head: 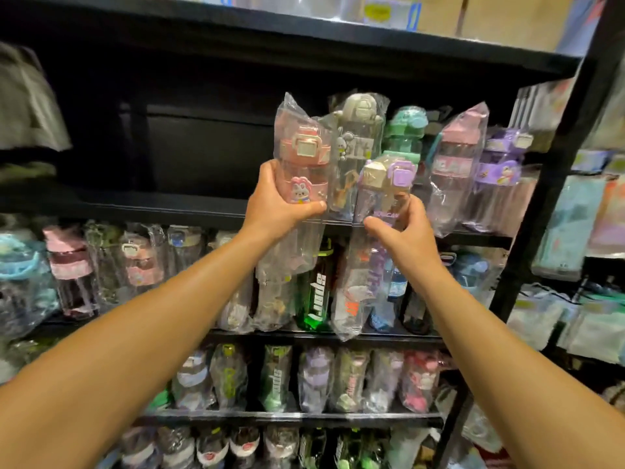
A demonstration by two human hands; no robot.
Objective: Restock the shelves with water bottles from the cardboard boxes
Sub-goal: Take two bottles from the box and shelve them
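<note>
Black metal shelving fills the stockroom as your left hand [282, 201] wraps a clear plastic-bagged bottle with a pink lid and bunny charm [301, 170], and your right hand [402, 228] pinches a bagged clear bottle with a purple lid [375, 231]. Two bottles in hand; four bagged bottles [406, 143] stand on the upper shelf [169, 206]. Set each upright in the bare left stretch, bases fully on before releasing.

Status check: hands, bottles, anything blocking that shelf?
Left hand grips pink-lidded bottle; right hand grips purple-lidded bottle. Both bagged, raised at upper shelf. Shelf's right end stocked, left bare; no block.
</note>
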